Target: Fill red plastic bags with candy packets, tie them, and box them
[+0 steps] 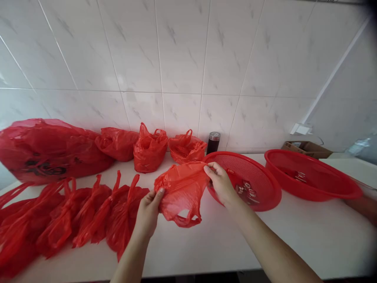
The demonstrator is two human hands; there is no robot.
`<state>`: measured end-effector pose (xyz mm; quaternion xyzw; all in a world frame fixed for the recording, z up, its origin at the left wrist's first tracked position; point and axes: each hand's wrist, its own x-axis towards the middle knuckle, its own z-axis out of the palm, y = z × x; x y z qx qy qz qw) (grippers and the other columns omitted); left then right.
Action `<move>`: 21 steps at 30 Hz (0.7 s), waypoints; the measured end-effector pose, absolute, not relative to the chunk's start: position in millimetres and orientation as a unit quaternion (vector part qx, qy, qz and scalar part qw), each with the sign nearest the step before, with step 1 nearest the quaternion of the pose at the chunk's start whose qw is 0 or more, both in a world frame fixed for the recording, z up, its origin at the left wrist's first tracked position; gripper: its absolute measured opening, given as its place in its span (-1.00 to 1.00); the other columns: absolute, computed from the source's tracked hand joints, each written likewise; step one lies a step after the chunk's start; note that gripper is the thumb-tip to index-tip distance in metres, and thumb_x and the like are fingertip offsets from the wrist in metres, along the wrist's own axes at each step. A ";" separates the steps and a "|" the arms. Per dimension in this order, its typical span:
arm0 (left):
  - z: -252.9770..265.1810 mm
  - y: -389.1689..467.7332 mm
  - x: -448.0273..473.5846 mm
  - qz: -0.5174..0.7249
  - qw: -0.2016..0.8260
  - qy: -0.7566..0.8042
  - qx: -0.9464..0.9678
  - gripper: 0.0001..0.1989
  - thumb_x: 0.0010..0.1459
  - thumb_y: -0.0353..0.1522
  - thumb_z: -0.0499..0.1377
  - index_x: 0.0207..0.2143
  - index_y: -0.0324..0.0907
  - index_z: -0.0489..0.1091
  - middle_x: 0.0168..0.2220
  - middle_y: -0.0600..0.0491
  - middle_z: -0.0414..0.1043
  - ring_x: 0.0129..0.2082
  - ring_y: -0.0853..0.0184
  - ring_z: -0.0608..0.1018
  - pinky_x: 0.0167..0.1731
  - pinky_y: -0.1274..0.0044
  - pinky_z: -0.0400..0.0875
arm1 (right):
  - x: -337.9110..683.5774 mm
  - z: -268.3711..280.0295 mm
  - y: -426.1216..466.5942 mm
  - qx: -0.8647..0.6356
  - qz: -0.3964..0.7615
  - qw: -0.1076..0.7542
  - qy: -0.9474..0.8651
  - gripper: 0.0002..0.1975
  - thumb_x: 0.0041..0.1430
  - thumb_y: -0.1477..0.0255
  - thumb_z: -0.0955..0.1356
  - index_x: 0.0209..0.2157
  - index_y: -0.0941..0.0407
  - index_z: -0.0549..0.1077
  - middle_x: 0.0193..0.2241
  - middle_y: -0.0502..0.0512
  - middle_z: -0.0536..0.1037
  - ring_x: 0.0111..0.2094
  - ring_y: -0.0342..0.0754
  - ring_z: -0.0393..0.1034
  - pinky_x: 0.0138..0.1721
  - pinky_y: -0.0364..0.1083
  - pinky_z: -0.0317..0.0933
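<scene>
Between my two hands a thin red plastic bag [184,188] is stretched out above the white table, its handle loop hanging toward me. My left hand [150,208] pinches the bag's left edge, thumb on top. At the upper right corner of the bag, my right hand [218,181] grips the plastic between thumb and fingers. Just beyond my right hand stands a red mesh basket [265,196] with some small shiny items inside, too small to name. To the left of my left hand are several tied red bags [125,216], filled and lying in a row.
Along the tiled wall sit a large red bag [59,149] with black print, smaller red bags [150,151] and a dark bottle [213,143] with a silver lid. At right are a red basin [312,188], a cardboard box [308,149] and another person's arm [362,206].
</scene>
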<state>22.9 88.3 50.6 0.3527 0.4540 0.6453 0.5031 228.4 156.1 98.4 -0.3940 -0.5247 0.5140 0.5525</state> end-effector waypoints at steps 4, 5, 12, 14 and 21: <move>54.3 70.7 5.9 0.685 0.532 0.443 0.227 -0.74 -0.05 -0.20 0.34 -0.48 -0.19 0.43 -0.51 0.12 0.45 -0.54 0.43 0.47 -0.57 0.64 0.35 | 241.5 103.2 149.9 -0.399 0.530 0.610 -0.435 -0.65 -0.02 0.18 0.42 -0.33 0.04 0.23 -0.61 -0.17 0.34 -0.63 -0.21 0.22 -0.60 -0.22 0.10; 54.6 67.5 5.5 0.690 0.540 0.440 0.197 -0.77 -0.05 -0.23 0.34 -0.47 -0.19 0.43 -0.52 0.14 0.43 -0.56 0.45 0.46 -0.60 0.66 0.33 | 241.5 103.8 145.0 -0.405 0.524 0.614 -0.429 -0.65 0.00 0.18 0.41 -0.29 0.04 0.23 -0.55 -0.14 0.38 -0.59 -0.19 0.28 -0.58 -0.20 0.15; 44.2 54.3 20.0 0.647 0.543 0.494 0.205 -0.72 -0.02 -0.17 0.31 -0.47 -0.18 0.37 -0.59 0.19 0.32 -0.65 0.49 0.33 -0.68 0.67 0.21 | 211.6 77.0 60.0 -0.321 0.152 0.535 -0.766 -0.73 0.19 0.30 0.33 -0.07 0.01 0.36 -0.05 0.15 0.44 -0.01 0.05 0.34 0.04 0.09 0.21; 48.3 49.7 28.1 0.620 0.551 0.491 0.268 -0.70 0.02 -0.12 0.28 -0.42 -0.17 0.40 -0.55 0.16 0.36 -0.60 0.45 0.36 -0.62 0.64 0.26 | 200.1 61.5 47.1 -0.292 0.121 0.462 -0.829 -0.59 0.08 0.27 0.42 -0.02 0.03 0.37 0.03 0.20 0.41 0.07 0.15 0.28 0.09 0.16 0.16; 48.8 39.6 20.2 0.409 0.417 0.592 0.556 -0.61 -0.10 -0.21 0.33 -0.17 -0.09 0.47 -0.58 0.20 0.27 -0.56 0.37 0.33 -0.54 0.58 0.25 | 226.8 49.1 77.0 -0.347 0.391 0.416 -0.744 -0.79 0.20 0.55 0.23 -0.21 0.06 0.43 -0.26 -0.01 0.56 -0.22 -0.13 0.46 -0.12 -0.11 0.30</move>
